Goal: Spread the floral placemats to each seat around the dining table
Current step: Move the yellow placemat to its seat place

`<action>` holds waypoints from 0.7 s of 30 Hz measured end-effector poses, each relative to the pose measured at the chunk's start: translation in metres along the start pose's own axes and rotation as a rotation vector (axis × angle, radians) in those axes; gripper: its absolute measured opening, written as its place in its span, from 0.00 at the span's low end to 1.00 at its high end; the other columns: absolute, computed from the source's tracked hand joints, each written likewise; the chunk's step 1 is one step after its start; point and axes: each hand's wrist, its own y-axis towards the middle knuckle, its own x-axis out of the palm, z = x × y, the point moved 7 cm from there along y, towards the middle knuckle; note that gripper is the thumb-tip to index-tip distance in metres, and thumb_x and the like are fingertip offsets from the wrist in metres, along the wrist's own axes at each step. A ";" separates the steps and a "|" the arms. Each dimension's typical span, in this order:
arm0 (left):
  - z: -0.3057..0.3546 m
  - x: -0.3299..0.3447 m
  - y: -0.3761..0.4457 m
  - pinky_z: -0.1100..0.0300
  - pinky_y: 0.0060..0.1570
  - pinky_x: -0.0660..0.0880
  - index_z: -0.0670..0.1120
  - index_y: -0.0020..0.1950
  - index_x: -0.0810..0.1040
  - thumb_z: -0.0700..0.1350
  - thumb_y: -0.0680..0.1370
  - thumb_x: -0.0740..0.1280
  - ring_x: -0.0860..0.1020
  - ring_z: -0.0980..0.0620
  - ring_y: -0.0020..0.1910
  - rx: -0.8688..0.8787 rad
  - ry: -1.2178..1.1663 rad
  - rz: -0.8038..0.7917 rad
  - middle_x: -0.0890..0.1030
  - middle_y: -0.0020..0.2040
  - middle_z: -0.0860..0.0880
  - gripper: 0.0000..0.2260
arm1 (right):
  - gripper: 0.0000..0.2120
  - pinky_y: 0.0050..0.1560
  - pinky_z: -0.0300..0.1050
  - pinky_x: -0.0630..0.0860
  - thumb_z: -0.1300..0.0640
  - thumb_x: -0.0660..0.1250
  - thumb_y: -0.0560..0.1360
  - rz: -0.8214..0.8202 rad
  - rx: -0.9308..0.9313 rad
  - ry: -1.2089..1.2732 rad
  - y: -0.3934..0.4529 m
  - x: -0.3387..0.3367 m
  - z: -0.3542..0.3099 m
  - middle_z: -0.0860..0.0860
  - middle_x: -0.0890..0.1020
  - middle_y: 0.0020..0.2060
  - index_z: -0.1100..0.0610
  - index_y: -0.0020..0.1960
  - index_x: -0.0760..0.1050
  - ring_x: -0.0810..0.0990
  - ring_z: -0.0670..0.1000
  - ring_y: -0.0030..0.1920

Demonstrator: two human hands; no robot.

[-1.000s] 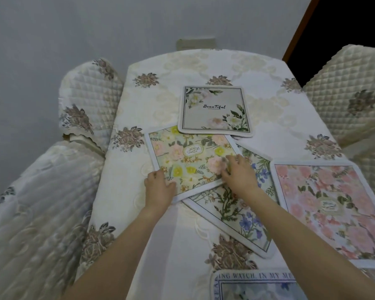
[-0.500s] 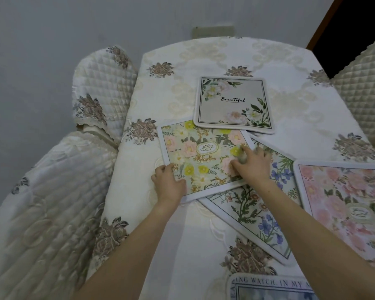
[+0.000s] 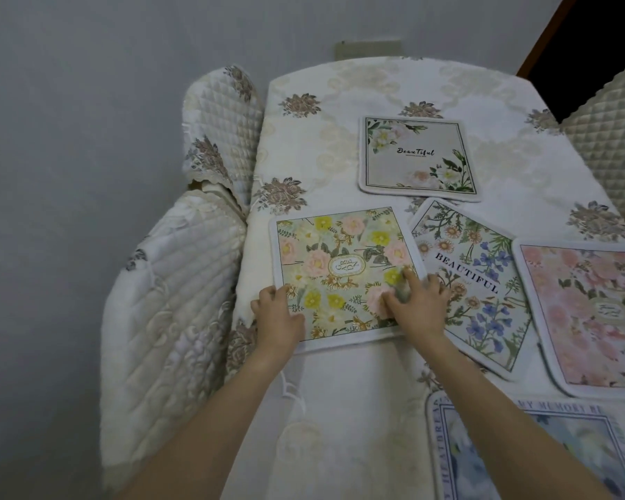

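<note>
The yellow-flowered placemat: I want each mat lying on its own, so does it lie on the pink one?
No: the yellow-flowered placemat lies apart from the pink placemat, the blue-flowered placemat between them.

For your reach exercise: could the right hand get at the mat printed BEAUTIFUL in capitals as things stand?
Probably yes. The right hand rests on the yellow-flowered mat, right beside the BEAUTIFUL mat, whose top lies bare with nothing between them.

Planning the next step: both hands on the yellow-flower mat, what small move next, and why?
Probably a slight further slide left, then release. Both hands press flat on the yellow-flower mat, which lies square by the left chair, but its right edge still touches the BEAUTIFUL mat.
</note>
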 end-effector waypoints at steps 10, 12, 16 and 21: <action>-0.055 -0.036 -0.036 0.50 0.63 0.64 0.41 0.68 0.67 0.39 0.75 0.64 0.59 0.39 0.64 0.093 0.175 -0.025 0.62 0.71 0.41 0.21 | 0.28 0.59 0.55 0.65 0.48 0.66 0.72 0.030 0.055 0.058 -0.092 0.029 -0.025 0.61 0.63 0.67 0.49 0.70 0.65 0.60 0.60 0.61; -0.061 -0.037 -0.043 0.49 0.63 0.64 0.40 0.68 0.66 0.39 0.75 0.63 0.60 0.38 0.64 0.109 0.208 -0.020 0.61 0.73 0.40 0.21 | 0.28 0.62 0.55 0.64 0.47 0.64 0.74 0.008 0.064 0.048 -0.102 0.033 -0.026 0.61 0.60 0.70 0.49 0.72 0.63 0.59 0.61 0.62; -0.068 -0.037 -0.052 0.49 0.66 0.62 0.40 0.71 0.62 0.39 0.77 0.60 0.59 0.38 0.66 0.124 0.265 -0.040 0.58 0.74 0.39 0.23 | 0.28 0.63 0.56 0.64 0.45 0.62 0.75 -0.013 0.046 0.033 -0.115 0.035 -0.026 0.61 0.60 0.70 0.49 0.73 0.61 0.58 0.62 0.63; -0.056 -0.035 -0.055 0.51 0.68 0.61 0.39 0.71 0.62 0.43 0.78 0.59 0.61 0.41 0.68 0.295 0.445 -0.024 0.60 0.73 0.40 0.22 | 0.28 0.66 0.57 0.62 0.45 0.61 0.76 -0.035 0.036 0.011 -0.122 0.035 -0.026 0.62 0.60 0.72 0.49 0.73 0.61 0.58 0.63 0.66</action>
